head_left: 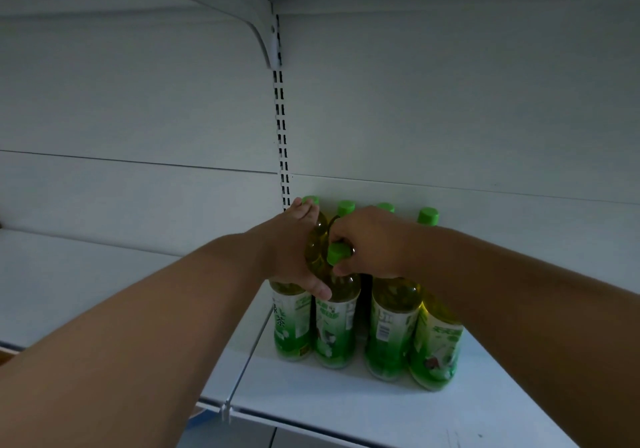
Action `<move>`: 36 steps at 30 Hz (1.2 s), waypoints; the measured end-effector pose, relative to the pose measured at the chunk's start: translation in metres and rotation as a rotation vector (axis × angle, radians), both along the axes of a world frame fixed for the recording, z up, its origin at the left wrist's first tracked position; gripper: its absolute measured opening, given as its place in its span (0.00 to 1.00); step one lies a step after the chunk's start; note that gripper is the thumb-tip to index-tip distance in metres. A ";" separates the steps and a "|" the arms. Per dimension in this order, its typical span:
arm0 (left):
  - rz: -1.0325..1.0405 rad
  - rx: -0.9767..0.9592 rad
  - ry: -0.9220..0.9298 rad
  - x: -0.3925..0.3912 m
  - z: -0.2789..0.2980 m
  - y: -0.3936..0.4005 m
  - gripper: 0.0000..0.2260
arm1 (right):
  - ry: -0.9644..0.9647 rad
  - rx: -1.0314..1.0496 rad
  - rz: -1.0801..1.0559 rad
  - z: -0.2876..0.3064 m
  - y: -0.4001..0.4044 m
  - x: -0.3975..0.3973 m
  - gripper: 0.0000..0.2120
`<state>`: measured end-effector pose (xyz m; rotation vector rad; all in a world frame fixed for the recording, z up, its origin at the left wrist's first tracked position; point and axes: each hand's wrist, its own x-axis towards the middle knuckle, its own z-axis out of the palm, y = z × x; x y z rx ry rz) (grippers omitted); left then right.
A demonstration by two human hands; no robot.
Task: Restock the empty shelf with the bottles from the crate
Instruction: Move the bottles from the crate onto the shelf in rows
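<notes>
1. Your left hand [294, 250] is wrapped around the shoulder of the back-left bottle [313, 240], fingers reaching up near its green cap [310, 200], thumb pressed low against the front-left bottle [336, 312]. That grip is closed on the bottle's upper body.
2. Your right hand [367, 240] sits over the front-left bottle's cap [337, 253], fingers curled round the neck, so its grip is holding that bottle by the top.
3. The bottles stand upright on the white shelf [346, 399], clustered just right of the slotted upright [282, 136] and close to the back panel.
4. Two more bottles [394, 326] stand at the right of the group, touching each other; more green caps show behind your right hand.
5. A wire divider [247, 357] runs along the shelf just left of the bottles.
6. The crate cannot be seen here.
</notes>
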<state>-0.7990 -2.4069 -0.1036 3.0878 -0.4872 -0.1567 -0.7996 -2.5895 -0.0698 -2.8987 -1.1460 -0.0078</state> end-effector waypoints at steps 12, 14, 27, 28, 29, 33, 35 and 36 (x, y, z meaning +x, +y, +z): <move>0.057 0.023 0.026 -0.016 0.024 -0.017 0.62 | 0.063 0.378 -0.295 0.016 -0.070 0.017 0.16; 0.061 0.021 0.021 -0.012 0.029 -0.029 0.62 | 0.062 0.260 -0.285 0.013 -0.074 0.020 0.17; 0.018 0.101 0.042 -0.005 0.018 -0.057 0.63 | 0.001 0.047 -0.231 -0.001 -0.066 0.040 0.18; 0.010 0.095 0.038 -0.005 0.017 -0.058 0.63 | -0.002 0.047 -0.228 0.000 -0.066 0.041 0.17; 0.002 0.090 0.037 -0.005 0.017 -0.058 0.62 | -0.003 0.051 -0.225 0.000 -0.065 0.042 0.17; -0.015 0.078 0.041 -0.004 0.019 -0.059 0.61 | -0.031 0.074 -0.221 0.002 -0.058 0.044 0.17; -0.019 0.075 0.045 -0.005 0.020 -0.060 0.60 | -0.050 0.074 -0.218 0.002 -0.053 0.043 0.17; -0.018 0.072 0.048 -0.006 0.020 -0.060 0.60 | -0.055 0.061 -0.220 0.001 -0.051 0.042 0.18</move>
